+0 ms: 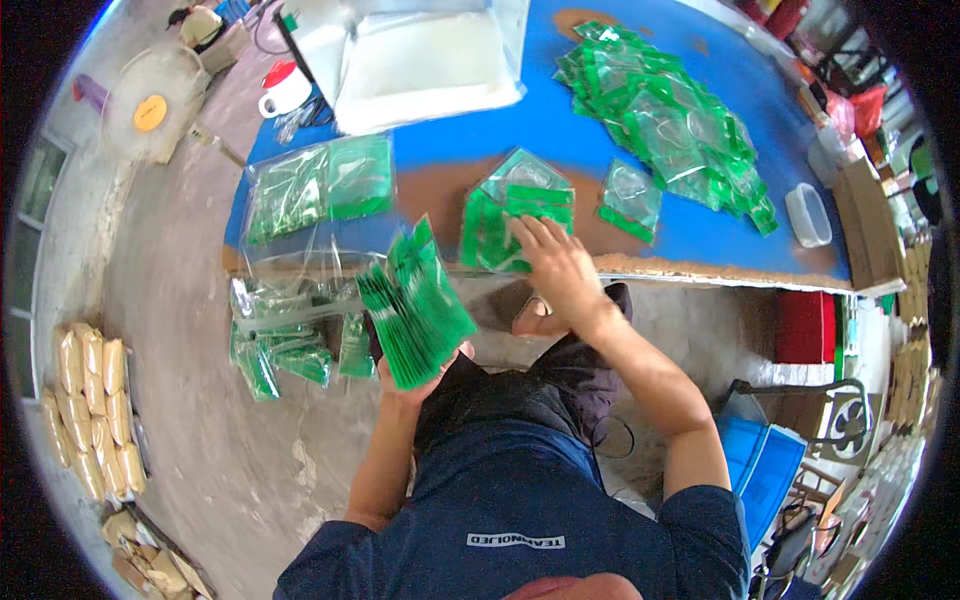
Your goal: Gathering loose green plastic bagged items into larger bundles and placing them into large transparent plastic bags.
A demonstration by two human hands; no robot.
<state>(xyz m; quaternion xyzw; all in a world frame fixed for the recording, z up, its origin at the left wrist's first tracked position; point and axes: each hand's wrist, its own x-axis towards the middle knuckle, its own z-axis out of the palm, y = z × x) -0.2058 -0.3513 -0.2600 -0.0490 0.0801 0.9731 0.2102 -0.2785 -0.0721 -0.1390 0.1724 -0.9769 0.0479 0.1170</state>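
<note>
My left hand (396, 388) is wrapped round the lower end of a thick stack of green plastic bags (425, 310), held off the table's front edge and fanned at the top. My right hand (562, 268) reaches over the table edge, its fingers stretched out and slightly blurred. Its fingertips lie over a small pile of green and clear plastic bags (490, 225); whether they press on it I cannot tell. Just right of that pile lies a single clear bag with a green band (630, 200).
A large heap of green and clear bags (670, 120) covers the table's (450, 160) far right. At left lies a big clear bag of green packets (320, 190); more packets (290, 355) hang below the edge. Behind are a white tray (430, 75) and a red-lidded mug (285, 90).
</note>
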